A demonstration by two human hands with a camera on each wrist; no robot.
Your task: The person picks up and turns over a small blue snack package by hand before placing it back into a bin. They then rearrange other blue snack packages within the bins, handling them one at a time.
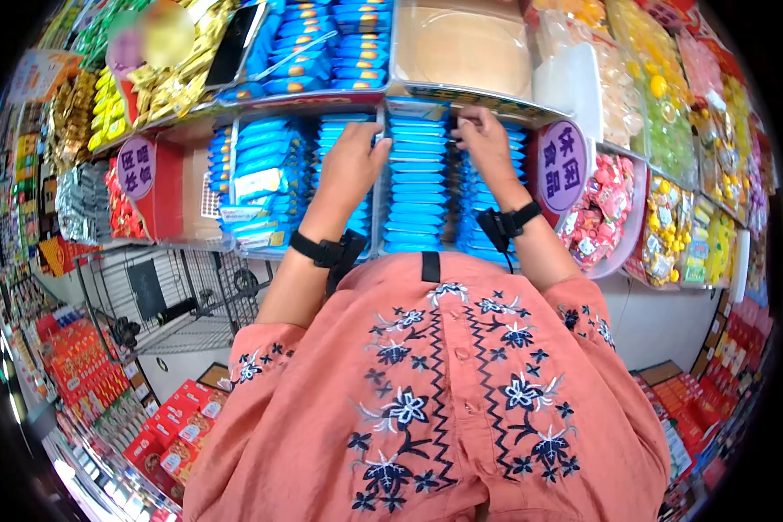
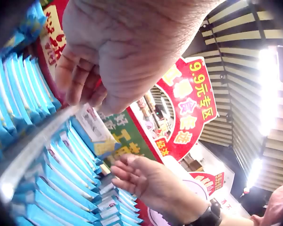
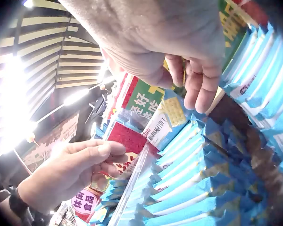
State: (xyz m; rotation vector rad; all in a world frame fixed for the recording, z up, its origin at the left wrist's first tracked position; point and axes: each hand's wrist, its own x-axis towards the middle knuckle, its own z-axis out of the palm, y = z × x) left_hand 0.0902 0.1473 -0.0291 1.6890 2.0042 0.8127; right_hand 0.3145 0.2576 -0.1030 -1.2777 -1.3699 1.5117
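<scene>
Blue biscuit packets (image 1: 416, 191) stand on edge in a tight middle row, between both hands. My left hand (image 1: 350, 161) hovers over the left side of that row, near the clear divider, fingers loosely bent around nothing. On the other side, my right hand (image 1: 489, 148) is above another row of blue packets (image 1: 483, 209), its fingers also loosely bent and holding nothing. At the far end of the middle row, a packet with a cracker picture (image 3: 172, 113) faces up, just below the right fingertips in the right wrist view.
A black phone (image 1: 237, 45) lies on yellow packets at the back left. Behind the rows is a clear-lidded bin (image 1: 461, 48). Purple signs (image 1: 562, 165) flank the bins. A wire shopping cart (image 1: 178, 291) stands at the left, with pink sweets (image 1: 598, 200) at the right.
</scene>
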